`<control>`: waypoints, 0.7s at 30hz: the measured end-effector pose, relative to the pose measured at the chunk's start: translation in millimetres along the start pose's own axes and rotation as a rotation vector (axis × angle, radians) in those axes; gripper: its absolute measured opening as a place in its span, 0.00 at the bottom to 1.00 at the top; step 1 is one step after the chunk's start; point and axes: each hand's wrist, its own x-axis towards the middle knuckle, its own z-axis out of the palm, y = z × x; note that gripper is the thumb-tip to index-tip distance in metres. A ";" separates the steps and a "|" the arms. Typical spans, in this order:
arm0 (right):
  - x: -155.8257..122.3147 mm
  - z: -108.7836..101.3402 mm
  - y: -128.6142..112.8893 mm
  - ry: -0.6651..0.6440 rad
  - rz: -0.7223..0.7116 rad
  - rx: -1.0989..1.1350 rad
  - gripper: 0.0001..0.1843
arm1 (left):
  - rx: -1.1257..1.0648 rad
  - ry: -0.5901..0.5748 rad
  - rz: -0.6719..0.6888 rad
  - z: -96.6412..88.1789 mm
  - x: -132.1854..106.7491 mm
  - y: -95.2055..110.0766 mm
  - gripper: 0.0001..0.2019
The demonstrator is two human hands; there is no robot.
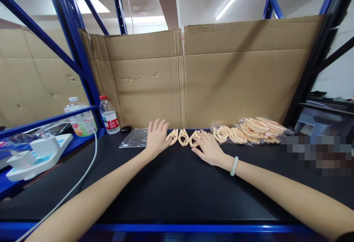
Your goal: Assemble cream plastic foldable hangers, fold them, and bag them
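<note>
Three peach plastic clips (183,137) lie in a row on the black table top (171,183), close to the cardboard wall. My left hand (157,137) rests flat with fingers spread, touching the leftmost clip. Flat too, my right hand (208,147) has its fingers on the rightmost clip; a pale bead bracelet sits on that wrist. Neither hand grips anything. A heap of the same peach clips (249,130) lies on clear plastic to the right.
A clear plastic bag (134,139) lies left of my left hand. Two water bottles (109,115) and a small dark object (126,128) stand at back left. A white power strip with chargers (35,153) and cable sits on the blue shelf. Cardboard (221,76) walls the back.
</note>
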 end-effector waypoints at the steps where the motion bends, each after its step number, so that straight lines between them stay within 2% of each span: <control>1: -1.4 -1.8 -1.7 0.041 -0.020 -0.005 0.28 | 0.022 0.006 -0.063 -1.0 -0.1 -6.4 0.26; 3: -4.0 -5.5 -4.8 0.105 -0.074 -0.008 0.21 | 0.053 -0.025 -0.157 -0.9 -0.5 -20.0 0.25; 6: -10.1 -11.2 -8.3 0.164 -0.127 0.006 0.16 | 0.063 -0.109 -0.214 -0.4 -1.7 -35.1 0.15; 8: -16.9 -15.6 -8.6 0.190 -0.139 0.031 0.15 | 0.051 -0.132 -0.202 -3.4 -2.3 -37.2 0.11; 11: -27.8 -24.8 -3.9 0.239 -0.150 0.104 0.13 | 0.015 -0.085 -0.100 -14.1 -4.4 -25.7 0.08; 14: -31.8 -39.1 7.1 0.344 -0.107 0.236 0.12 | -0.058 -0.014 0.122 -27.3 -11.7 -2.1 0.13; 17: -27.5 -57.5 21.2 0.494 0.022 0.420 0.15 | -0.147 0.050 0.402 -36.8 -26.2 23.1 0.17; 19: -24.1 -68.5 29.8 0.527 0.108 0.551 0.16 | -0.208 0.284 0.717 -40.3 -38.0 37.9 0.15; 21: -23.0 -76.4 36.4 0.493 0.171 0.654 0.17 | -0.204 0.401 0.878 -41.8 -49.3 50.6 0.11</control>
